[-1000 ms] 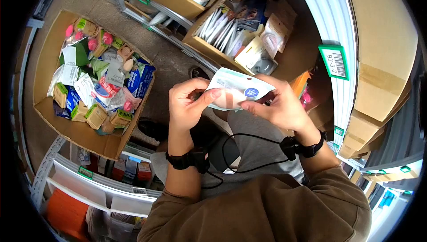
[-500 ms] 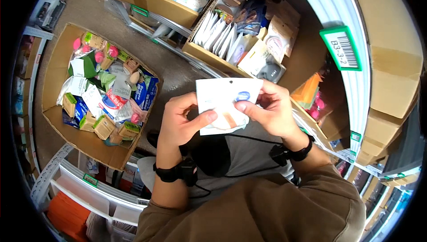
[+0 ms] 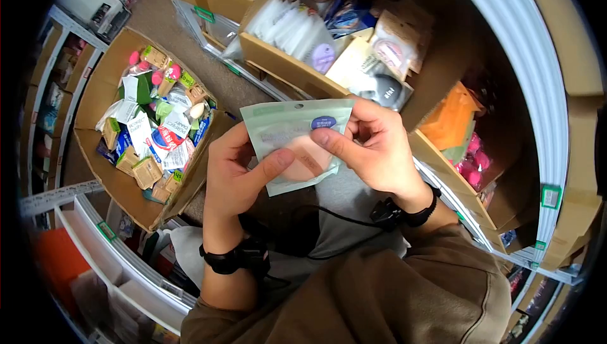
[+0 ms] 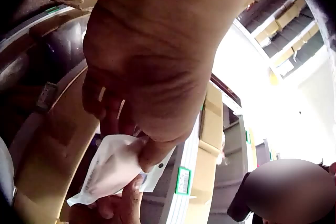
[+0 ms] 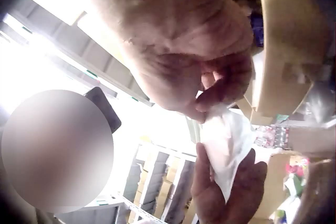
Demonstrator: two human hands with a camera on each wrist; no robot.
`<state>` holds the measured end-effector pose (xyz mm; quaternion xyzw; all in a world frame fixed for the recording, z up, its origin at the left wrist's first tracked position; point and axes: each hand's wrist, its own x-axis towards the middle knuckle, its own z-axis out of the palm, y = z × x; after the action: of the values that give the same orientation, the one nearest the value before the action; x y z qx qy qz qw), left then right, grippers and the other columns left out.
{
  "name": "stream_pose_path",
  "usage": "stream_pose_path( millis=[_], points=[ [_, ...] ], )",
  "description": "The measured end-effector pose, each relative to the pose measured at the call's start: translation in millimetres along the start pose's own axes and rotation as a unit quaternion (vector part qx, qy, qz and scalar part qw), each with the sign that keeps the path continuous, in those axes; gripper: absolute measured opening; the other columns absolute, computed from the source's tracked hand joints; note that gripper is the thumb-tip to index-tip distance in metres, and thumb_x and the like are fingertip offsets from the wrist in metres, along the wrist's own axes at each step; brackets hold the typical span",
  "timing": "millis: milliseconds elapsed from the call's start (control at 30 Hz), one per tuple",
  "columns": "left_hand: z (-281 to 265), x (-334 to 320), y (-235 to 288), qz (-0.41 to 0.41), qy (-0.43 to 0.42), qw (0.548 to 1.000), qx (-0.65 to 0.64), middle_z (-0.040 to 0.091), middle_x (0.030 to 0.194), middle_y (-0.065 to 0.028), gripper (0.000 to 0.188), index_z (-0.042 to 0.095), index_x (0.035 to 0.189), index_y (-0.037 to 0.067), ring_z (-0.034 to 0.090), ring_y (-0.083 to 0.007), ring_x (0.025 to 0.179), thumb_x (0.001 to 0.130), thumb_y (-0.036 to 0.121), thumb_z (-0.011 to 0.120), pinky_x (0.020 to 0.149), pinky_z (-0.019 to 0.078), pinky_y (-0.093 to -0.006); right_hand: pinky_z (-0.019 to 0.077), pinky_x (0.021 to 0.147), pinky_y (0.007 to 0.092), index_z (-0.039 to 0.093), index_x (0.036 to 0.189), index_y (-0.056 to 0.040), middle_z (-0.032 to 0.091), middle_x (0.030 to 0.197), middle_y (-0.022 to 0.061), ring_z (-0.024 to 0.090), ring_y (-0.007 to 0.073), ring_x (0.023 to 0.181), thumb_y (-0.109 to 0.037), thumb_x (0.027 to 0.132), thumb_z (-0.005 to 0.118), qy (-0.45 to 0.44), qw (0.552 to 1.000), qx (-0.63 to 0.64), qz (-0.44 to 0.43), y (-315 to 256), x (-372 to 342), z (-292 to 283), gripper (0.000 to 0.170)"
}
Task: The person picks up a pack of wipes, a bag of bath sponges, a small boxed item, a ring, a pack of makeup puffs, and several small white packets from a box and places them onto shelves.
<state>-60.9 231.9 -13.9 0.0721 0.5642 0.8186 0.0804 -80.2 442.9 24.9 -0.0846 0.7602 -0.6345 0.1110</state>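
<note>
Brown sleeves, black wrist straps.

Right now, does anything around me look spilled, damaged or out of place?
Nothing looks spilled or damaged; the pouch you hold seems intact. The left carton looks untidy: its mixed packets lie jumbled, while the white packets sit in a row.

We record a stockroom: metal shelves [image 3: 525, 47] with green-framed barcode labels [image 3: 551, 196] and other filled cartons [image 3: 284, 66] around the carton of mixed packets [image 3: 95, 145].
</note>
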Motion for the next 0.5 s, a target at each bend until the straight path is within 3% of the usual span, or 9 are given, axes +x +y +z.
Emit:
stream_pose_path(
  millis=[167, 200, 267, 433, 500],
  points=[
    [60.3, -23.4, 9.7, 0.08, -0.04, 0.992, 0.092, 0.069, 0.105, -0.0098, 0.035, 0.063, 0.115, -0.006, 0.065, -0.015, 0.097, 0.084, 0.003, 0.075, 0.086, 0.0505, -0.0286, 0.0286, 0.047, 0.0217, 0.061, 0.083, -0.005, 0.043, 0.051, -0.0057, 0.034, 0.0013, 0.05, -0.014, 0.084, 0.075, 0.021, 0.998, 0.022, -0.058, -5.0, -64.8, -38.0, 0.016],
    [74.3, -29.1, 9.3, 0.082, -0.046, 0.99, 0.104, 0.069, 0.105, -0.0098, 0.035, 0.063, 0.115, -0.006, 0.065, -0.015, 0.097, 0.084, 0.003, 0.075, 0.086, 0.0505, -0.0286, 0.0344, 0.053, 0.0195, 0.063, 0.096, -0.003, 0.054, 0.071, -0.0037, 0.043, 0.0009, 0.061, -0.01, 0.083, 0.077, 0.013, 0.999, 0.01, -0.046, -8.9, -83.0, -48.6, 0.02],
    [103.2, -39.2, 6.1, 0.103, -0.064, 0.984, 0.134, 0.07, 0.102, -0.01, 0.032, 0.064, 0.113, -0.006, 0.065, -0.014, 0.093, 0.083, 0.002, 0.074, 0.083, 0.0511, -0.0277, 0.0409, 0.059, 0.0176, 0.064, 0.108, -0.0012, 0.066, 0.093, -0.0012, 0.052, 0.0014, 0.07, -0.007, 0.078, 0.081, 0.017, 0.999, -0.01, -0.033, -16.2, -114.9, -70.0, 0.035],
    [178.5, -53.0, -8.0, 0.058, -0.095, 0.981, 0.161, 0.071, 0.097, -0.0087, 0.032, 0.064, 0.112, -0.006, 0.065, -0.0133, 0.091, 0.083, 0.002, 0.074, 0.083, 0.0511, -0.0274, 0.0406, 0.059, 0.0169, 0.064, 0.107, -0.0012, 0.066, 0.091, -0.0015, 0.053, 0.0018, 0.07, -0.006, 0.078, 0.08, 0.056, 0.998, -0.029, -0.028, 3.7, -178.3, -117.7, 0.034],
    [206.4, -55.5, -12.0, 0.067, -0.135, 0.97, 0.19, 0.071, 0.095, -0.0077, 0.031, 0.064, 0.113, -0.005, 0.065, -0.0123, 0.09, 0.084, 0.002, 0.073, 0.082, 0.051, -0.027, 0.0347, 0.047, 0.02, 0.067, 0.099, -0.0073, 0.057, 0.061, -0.0052, 0.044, 0.0002, 0.05, -0.019, 0.077, 0.082, 0.121, 0.988, 0.051, -0.077, 18.0, -198.8, -129.8, 0.029]
  ],
)
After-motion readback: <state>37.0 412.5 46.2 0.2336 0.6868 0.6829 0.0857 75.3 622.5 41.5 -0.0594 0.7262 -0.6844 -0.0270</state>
